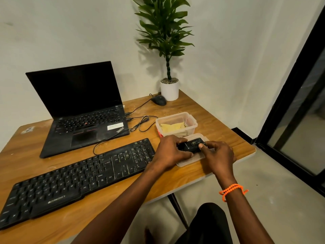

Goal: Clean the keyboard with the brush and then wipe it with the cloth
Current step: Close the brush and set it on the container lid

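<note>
Both hands grip one small black device [191, 147] above a container lid [190, 160] at the tabletop's [219, 124] right edge: left hand [169, 152] on its left end, right hand [218, 154] pinching its right end. Keyboard [77, 180] lies at 9 o'clock of the hands, left hand just beside its right end. Cloth [173, 127] (yellow, folded) sits in the clear tub [192, 125] at 12 o'clock.

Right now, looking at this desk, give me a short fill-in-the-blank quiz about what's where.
1. Both hands, left hand and right hand, hold a small ____ device.
2. The yellow cloth lies inside a clear ____.
3. The potted plant stands beside the ____.
4. The laptop screen is ____.

Missing words: black; container; mouse; dark
</note>
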